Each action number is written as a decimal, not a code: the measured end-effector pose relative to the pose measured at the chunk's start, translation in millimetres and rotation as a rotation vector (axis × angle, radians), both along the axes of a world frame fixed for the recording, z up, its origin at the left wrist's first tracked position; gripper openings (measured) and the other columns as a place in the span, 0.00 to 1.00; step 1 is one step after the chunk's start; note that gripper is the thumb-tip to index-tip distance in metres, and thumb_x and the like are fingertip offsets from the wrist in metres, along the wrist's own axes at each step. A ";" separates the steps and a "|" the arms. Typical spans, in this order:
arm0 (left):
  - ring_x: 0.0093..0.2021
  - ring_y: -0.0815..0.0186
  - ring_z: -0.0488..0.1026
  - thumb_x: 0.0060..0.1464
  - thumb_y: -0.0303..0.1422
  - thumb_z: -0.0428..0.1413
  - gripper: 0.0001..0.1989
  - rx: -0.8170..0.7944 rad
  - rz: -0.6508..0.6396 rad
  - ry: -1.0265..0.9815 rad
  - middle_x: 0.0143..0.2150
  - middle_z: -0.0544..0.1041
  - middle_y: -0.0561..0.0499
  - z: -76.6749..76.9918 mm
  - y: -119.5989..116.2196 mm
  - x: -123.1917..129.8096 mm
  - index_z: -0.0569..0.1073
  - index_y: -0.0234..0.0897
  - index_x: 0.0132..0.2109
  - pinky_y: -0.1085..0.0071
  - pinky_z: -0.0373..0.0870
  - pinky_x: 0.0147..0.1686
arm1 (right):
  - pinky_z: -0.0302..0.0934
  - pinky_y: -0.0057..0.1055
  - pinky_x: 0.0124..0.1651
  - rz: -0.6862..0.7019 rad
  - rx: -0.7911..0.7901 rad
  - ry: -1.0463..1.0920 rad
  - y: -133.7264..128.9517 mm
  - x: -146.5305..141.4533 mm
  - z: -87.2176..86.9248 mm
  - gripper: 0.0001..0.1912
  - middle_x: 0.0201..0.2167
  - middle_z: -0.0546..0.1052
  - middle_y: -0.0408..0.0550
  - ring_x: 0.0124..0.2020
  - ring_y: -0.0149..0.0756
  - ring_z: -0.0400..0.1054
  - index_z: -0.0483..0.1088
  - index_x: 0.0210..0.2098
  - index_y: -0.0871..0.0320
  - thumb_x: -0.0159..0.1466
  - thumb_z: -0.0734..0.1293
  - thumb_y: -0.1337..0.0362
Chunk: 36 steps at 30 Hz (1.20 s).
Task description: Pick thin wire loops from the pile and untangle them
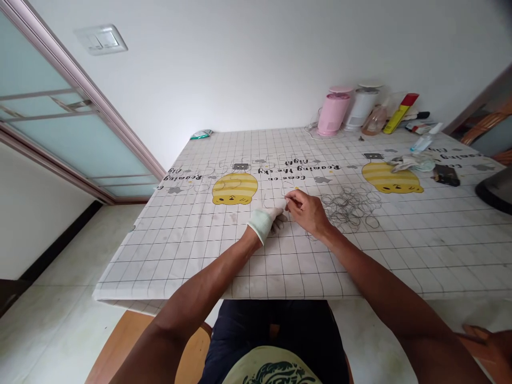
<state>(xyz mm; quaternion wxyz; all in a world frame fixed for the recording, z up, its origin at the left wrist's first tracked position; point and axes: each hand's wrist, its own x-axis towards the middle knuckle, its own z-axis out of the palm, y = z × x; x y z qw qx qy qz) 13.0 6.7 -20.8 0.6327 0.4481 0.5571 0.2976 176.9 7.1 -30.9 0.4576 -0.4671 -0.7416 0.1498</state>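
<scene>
My left hand [272,217] wears a pale glove with a light green cuff. Its fingers are closed and meet my right fingertips just above the cloth. Bare, my right hand [306,209] pinches with thumb and forefinger. A thin curved wire [267,205] shows beside the meeting fingertips; the exact grip of each hand on it is too fine to make out. Beside my right wrist lies a tangled pile of thin, dark wire loops [352,208]. Faint, bent wire pieces [208,184] are spread over the cloth beyond my left hand.
A checked tablecloth [192,256] with yellow bear prints covers the table. Along the wall stand a pink device [334,114], a white device [360,109], bottles and a yellow-red box [400,114]. A crumpled glove [416,162] and a black item [447,175] lie right. A green packet [202,134] is far left.
</scene>
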 end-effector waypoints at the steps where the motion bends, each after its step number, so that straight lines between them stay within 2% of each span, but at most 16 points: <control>1: 0.17 0.72 0.62 0.65 0.39 0.56 0.19 -0.028 0.016 -0.022 0.19 0.70 0.52 0.3 0.4 0.0 0.73 0.37 0.26 0.73 0.56 0.19 | 0.62 0.28 0.27 0.028 -0.026 0.031 0.3 0.5 -0.4 0.08 0.27 0.79 0.43 0.25 0.33 0.72 0.75 0.42 0.54 0.73 0.63 0.62; 4: 0.16 0.73 0.61 0.64 0.39 0.58 0.19 -0.080 0.030 -0.023 0.18 0.70 0.52 1.4 0.9 0.2 0.73 0.36 0.25 0.73 0.54 0.18 | 0.65 0.29 0.30 0.027 0.012 0.016 0.8 0.3 -2.6 0.10 0.27 0.79 0.43 0.26 0.34 0.73 0.77 0.46 0.55 0.74 0.63 0.63; 9: 0.17 0.71 0.62 0.62 0.38 0.59 0.18 -0.051 -0.023 0.060 0.18 0.71 0.51 4.0 -0.6 2.3 0.74 0.36 0.24 0.72 0.56 0.19 | 0.60 0.33 0.32 -0.103 0.304 -0.344 0.3 -0.1 -4.6 0.12 0.27 0.78 0.48 0.28 0.37 0.70 0.78 0.43 0.59 0.71 0.62 0.71; 12: 0.20 0.69 0.68 0.62 0.40 0.58 0.16 0.065 -0.058 0.094 0.26 0.78 0.47 6.9 0.0 -1.3 0.77 0.35 0.30 0.71 0.62 0.21 | 0.59 0.33 0.30 -0.111 0.351 -0.396 1.0 3.4 -2.9 0.13 0.27 0.77 0.49 0.28 0.36 0.68 0.78 0.45 0.60 0.73 0.61 0.72; 15: 0.26 0.67 0.74 0.63 0.43 0.57 0.14 0.226 -0.001 0.093 0.37 0.83 0.45 11.4 2.7 -10.0 0.79 0.36 0.38 0.71 0.68 0.24 | 0.60 0.33 0.32 -0.079 0.355 -0.368 3.0 8.3 -1.5 0.13 0.31 0.79 0.49 0.31 0.37 0.70 0.77 0.48 0.58 0.73 0.61 0.72; 18: 0.27 0.68 0.74 0.64 0.39 0.57 0.12 0.295 0.055 0.051 0.40 0.84 0.47 15.1 4.5 -17.1 0.80 0.36 0.45 0.72 0.69 0.26 | 0.61 0.34 0.34 -0.084 0.376 -0.349 5.4 11.7 -1.6 0.13 0.32 0.79 0.50 0.32 0.38 0.71 0.77 0.48 0.58 0.74 0.61 0.71; 21: 0.26 0.68 0.75 0.64 0.36 0.56 0.12 0.279 0.023 0.022 0.36 0.83 0.46 12.7 3.8 -15.9 0.81 0.35 0.45 0.71 0.71 0.26 | 0.62 0.35 0.35 -0.087 0.401 -0.362 7.4 13.9 -1.4 0.13 0.31 0.78 0.50 0.32 0.38 0.70 0.77 0.48 0.59 0.75 0.60 0.71; 27: 0.27 0.67 0.77 0.65 0.34 0.58 0.10 0.148 -0.045 -0.068 0.35 0.84 0.44 -2.3 3.2 -0.7 0.81 0.32 0.44 0.68 0.75 0.30 | 0.62 0.36 0.35 -0.099 0.468 -0.411 10.1 18.9 2.7 0.15 0.27 0.75 0.50 0.31 0.39 0.67 0.77 0.47 0.61 0.76 0.58 0.71; 33: 0.27 0.66 0.78 0.65 0.33 0.60 0.08 0.066 -0.026 -0.105 0.31 0.82 0.45 0.8 4.4 0.1 0.80 0.32 0.40 0.68 0.76 0.30 | 0.60 0.36 0.34 -0.075 0.498 -0.434 8.7 17.2 3.3 0.16 0.26 0.74 0.49 0.30 0.39 0.65 0.77 0.45 0.61 0.76 0.57 0.72; 36: 0.26 0.66 0.78 0.65 0.33 0.61 0.08 0.008 -0.049 -0.177 0.30 0.81 0.45 -2.6 6.7 -0.4 0.79 0.31 0.40 0.68 0.76 0.29 | 0.58 0.36 0.34 -0.070 0.513 -0.444 8.8 16.8 2.8 0.15 0.25 0.71 0.47 0.29 0.39 0.63 0.77 0.43 0.60 0.76 0.58 0.72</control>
